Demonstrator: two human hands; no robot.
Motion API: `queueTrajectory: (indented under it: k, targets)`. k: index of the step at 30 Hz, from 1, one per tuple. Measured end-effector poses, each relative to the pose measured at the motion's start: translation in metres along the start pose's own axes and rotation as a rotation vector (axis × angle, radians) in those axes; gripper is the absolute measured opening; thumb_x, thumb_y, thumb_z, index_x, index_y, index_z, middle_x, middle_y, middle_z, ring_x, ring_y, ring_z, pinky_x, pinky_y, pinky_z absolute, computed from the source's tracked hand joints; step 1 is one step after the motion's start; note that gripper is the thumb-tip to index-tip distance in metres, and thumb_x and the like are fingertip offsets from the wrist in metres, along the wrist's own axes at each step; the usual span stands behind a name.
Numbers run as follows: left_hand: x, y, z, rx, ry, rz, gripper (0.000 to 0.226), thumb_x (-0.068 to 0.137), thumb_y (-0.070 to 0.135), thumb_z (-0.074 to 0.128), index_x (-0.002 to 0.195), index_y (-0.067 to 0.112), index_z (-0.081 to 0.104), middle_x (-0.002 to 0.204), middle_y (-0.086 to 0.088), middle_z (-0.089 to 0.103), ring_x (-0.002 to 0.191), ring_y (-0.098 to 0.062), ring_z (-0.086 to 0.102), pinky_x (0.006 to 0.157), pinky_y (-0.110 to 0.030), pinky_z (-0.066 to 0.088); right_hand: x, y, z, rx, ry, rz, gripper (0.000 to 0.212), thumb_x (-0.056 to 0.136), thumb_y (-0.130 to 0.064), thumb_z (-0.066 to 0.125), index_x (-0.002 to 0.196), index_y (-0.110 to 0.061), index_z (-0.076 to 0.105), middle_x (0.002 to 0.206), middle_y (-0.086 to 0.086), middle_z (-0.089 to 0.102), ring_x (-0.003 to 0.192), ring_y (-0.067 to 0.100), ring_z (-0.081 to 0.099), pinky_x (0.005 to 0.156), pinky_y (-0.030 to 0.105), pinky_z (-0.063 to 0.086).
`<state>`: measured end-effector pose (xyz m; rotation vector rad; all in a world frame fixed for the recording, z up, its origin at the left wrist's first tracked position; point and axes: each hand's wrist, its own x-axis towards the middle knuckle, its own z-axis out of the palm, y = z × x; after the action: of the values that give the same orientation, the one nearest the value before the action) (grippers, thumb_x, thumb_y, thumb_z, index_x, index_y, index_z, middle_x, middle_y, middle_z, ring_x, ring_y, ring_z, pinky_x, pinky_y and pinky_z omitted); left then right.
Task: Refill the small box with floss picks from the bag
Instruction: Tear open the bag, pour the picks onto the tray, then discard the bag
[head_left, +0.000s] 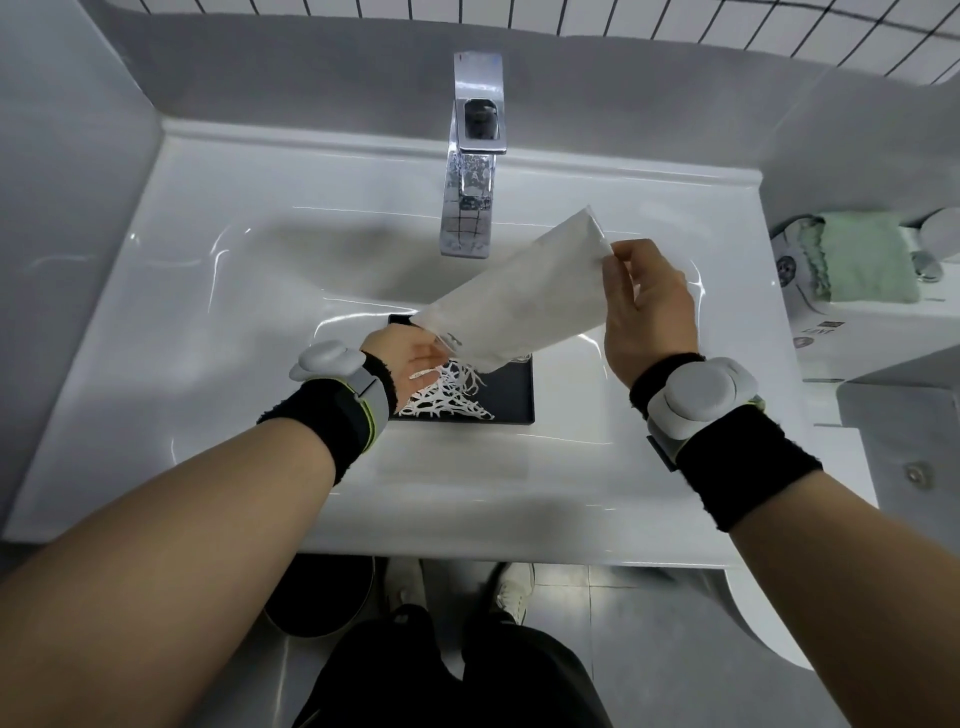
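Two hands are working the white bag (524, 296) over the black box (511, 395), which is sitting in the basin of the white sink (208, 291) below the chrome faucet (470, 171). The right hand (647, 306) is pinching the bag's upper corner between thumb and fingertips, holding it high so the bag is slanting down to the left. The left hand (408, 358) is gripping the lower, open end of the bag just above the box; most of its fingers are hidden behind the bag, so the exact hold is unclear. White floss picks (449, 397) are lying in a tangled heap in the left half of the box, some right at the bag's mouth, while the right half is showing bare black bottom.

To pour well, the mouth of the bag should be staying inside the box's walls, since anything that misses will be landing in the sink. The right hand's hold is only on a corner, so gentle shakes seem safer than a steep tip, which could dump a clump at once. Shifting the mouth toward the bare right side would be spreading the heap more evenly. A green towel (857, 254) is lying on the ledge at the right, well apart from the work.
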<state>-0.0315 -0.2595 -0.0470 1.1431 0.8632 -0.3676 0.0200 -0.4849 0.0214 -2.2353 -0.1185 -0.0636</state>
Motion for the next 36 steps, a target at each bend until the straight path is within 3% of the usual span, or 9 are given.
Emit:
queueTrajectory:
  k: [6,9,13,19,24,26,30,33,36]
  targets:
    - [0.0,0.001,0.006,-0.148,-0.052,-0.014,0.02,0.077,-0.001,0.041,0.069,0.016,0.045,0.113,-0.009,0.071,0.104,-0.025,0.064,0.099,-0.041,0.044,-0.002,0.003,0.0,0.016,-0.009,0.01,0.02,0.1,-0.031,0.039,0.104,-0.023,0.057,0.098,0.003,0.062,0.104,0.026,0.05,0.083,0.027,0.037]
    - [-0.001,0.0,0.008,-0.137,-0.085,-0.044,0.02,0.076,-0.001,0.039,0.071,0.018,0.045,0.113,-0.005,0.072,0.11,-0.024,0.064,0.092,-0.04,0.043,-0.002,0.0,-0.001,0.032,-0.007,0.008,0.02,0.1,-0.031,0.04,0.104,-0.022,0.057,0.098,0.002,0.061,0.104,0.024,0.05,0.083,0.025,0.036]
    - [0.0,-0.004,0.01,-0.117,-0.103,-0.075,0.021,0.074,0.0,0.038,0.069,0.02,0.04,0.113,-0.001,0.072,0.099,-0.021,0.064,0.074,-0.036,0.035,0.002,0.001,-0.002,0.057,0.005,-0.003,0.02,0.099,-0.032,0.04,0.103,-0.023,0.057,0.1,0.0,0.06,0.104,0.024,0.052,0.085,0.027,0.039]
    - [0.0,-0.006,0.017,-0.083,-0.085,-0.108,0.02,0.077,0.001,0.04,0.073,0.02,0.041,0.107,0.0,0.07,0.084,-0.018,0.062,0.067,-0.032,0.034,0.007,0.007,-0.001,0.067,0.019,0.011,0.02,0.098,-0.035,0.039,0.102,-0.025,0.056,0.101,-0.001,0.063,0.103,0.022,0.055,0.087,0.032,0.044]
    - [0.0,0.002,0.017,0.085,-0.157,-0.124,0.008,0.081,0.017,0.047,0.082,0.022,0.053,0.103,0.003,0.075,0.092,-0.017,0.057,0.074,-0.034,0.033,0.011,0.007,-0.007,0.081,0.055,0.105,0.015,0.101,-0.031,0.038,0.1,-0.029,0.053,0.087,-0.017,0.058,0.079,-0.01,0.052,0.068,0.005,0.035]
    - [-0.001,0.003,0.016,0.133,-0.177,-0.139,0.012,0.085,0.023,0.048,0.081,0.022,0.059,0.106,0.001,0.074,0.094,-0.016,0.056,0.074,-0.033,0.032,0.012,0.008,-0.009,0.083,0.079,0.133,0.013,0.101,-0.03,0.037,0.098,-0.03,0.05,0.08,-0.019,0.054,0.071,-0.018,0.049,0.062,0.0,0.033]
    - [-0.003,0.002,0.014,0.22,-0.225,-0.122,0.015,0.091,0.031,0.051,0.082,0.025,0.061,0.111,0.0,0.072,0.1,-0.016,0.057,0.072,-0.032,0.033,0.015,0.013,-0.007,0.085,0.118,0.18,0.013,0.102,-0.028,0.036,0.097,-0.028,0.049,0.077,-0.017,0.053,0.065,-0.017,0.049,0.058,0.001,0.035]
    - [-0.005,0.001,0.015,0.305,-0.224,-0.062,0.011,0.095,0.03,0.05,0.086,0.025,0.052,0.11,-0.002,0.073,0.102,-0.019,0.062,0.07,-0.033,0.034,0.015,0.02,-0.006,0.071,0.124,0.2,0.014,0.101,-0.032,0.036,0.098,-0.028,0.049,0.079,-0.017,0.054,0.067,-0.014,0.05,0.058,0.004,0.037]
    - [-0.015,0.005,0.018,0.365,-0.234,-0.038,0.013,0.098,0.032,0.046,0.088,0.023,0.044,0.105,-0.008,0.074,0.096,-0.023,0.068,0.067,-0.031,0.035,0.011,0.029,-0.005,0.085,0.111,0.246,0.018,0.1,-0.039,0.035,0.104,-0.028,0.049,0.089,-0.011,0.058,0.076,0.004,0.056,0.065,0.017,0.04]
